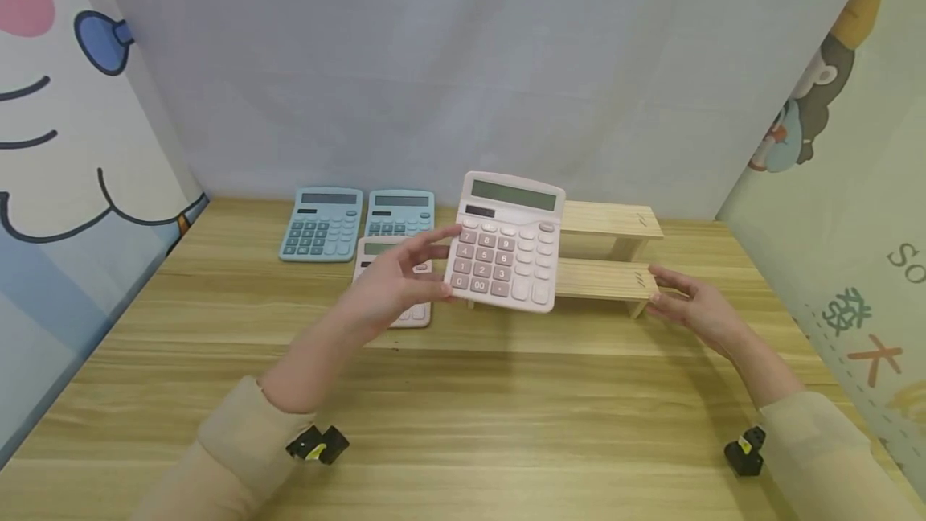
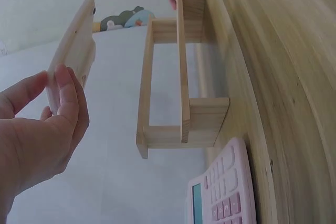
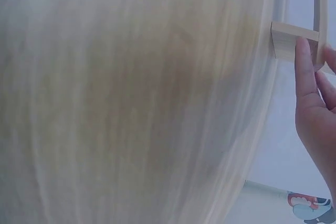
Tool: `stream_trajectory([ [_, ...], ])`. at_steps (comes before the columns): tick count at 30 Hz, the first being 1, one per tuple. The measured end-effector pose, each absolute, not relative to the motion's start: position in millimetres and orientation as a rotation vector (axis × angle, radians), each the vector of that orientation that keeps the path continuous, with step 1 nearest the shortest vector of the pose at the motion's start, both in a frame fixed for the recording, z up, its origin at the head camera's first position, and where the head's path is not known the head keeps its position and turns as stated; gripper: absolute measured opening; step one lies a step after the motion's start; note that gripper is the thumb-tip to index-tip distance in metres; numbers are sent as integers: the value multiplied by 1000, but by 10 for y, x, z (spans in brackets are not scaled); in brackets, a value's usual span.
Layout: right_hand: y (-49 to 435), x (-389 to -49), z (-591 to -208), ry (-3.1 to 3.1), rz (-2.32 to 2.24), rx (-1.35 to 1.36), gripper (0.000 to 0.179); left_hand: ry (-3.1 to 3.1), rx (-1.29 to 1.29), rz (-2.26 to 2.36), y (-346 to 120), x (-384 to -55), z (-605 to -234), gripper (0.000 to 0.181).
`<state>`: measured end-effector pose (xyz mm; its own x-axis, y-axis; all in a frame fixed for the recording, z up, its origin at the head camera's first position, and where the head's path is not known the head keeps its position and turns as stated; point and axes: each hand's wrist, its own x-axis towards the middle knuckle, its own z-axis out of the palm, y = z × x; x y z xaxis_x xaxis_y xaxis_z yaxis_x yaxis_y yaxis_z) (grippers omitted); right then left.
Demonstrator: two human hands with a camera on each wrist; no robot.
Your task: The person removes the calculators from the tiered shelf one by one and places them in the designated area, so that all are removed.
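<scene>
A pale pink calculator [image 1: 504, 241] is lifted above the table, its keys and screen facing the head camera. My left hand [image 1: 394, 280] pinches its left edge between thumb and fingers; the left wrist view shows this calculator [image 2: 73, 51] from the side. A two-step wooden stand [image 1: 604, 278] stands behind it, partly hidden by the calculator. At the stand's right end, my right hand [image 1: 690, 312] holds the lower step's end, thumb in front and fingers around the far corner. In the right wrist view the thumb lies along the stand's leg [image 3: 289, 40].
Two blue calculators, one at far left [image 1: 321, 223] and one beside it [image 1: 399, 211], lie at the table's back. Before them lies another pink calculator [image 1: 415, 316], partly covered by my left hand. A grey backdrop [image 1: 463, 71] rises behind the wooden table [image 1: 463, 432].
</scene>
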<state>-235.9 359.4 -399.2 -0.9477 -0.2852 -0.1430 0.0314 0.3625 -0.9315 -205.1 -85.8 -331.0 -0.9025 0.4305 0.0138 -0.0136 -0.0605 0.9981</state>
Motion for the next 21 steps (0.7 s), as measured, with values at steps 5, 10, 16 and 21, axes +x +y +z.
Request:
stream_trajectory([
  [5,3587,-2355,-3975,2364,-1613,-225,71,1922,447,2036,-1038,-2059,-3281,71],
  [10,3567,-2329,-3945,2406,-1583,-217,71,1940,485,2031,-1222,-2062,-3288,74],
  [16,3547,-2307,-3920,2388,-1619,-206,72,1955,463,2026,-1441,-2059,-3288,75],
  [21,3563,-2297,-3913,2391,-1619,-215,72,1963,454,2009,-1622,-2044,-3269,74],
])
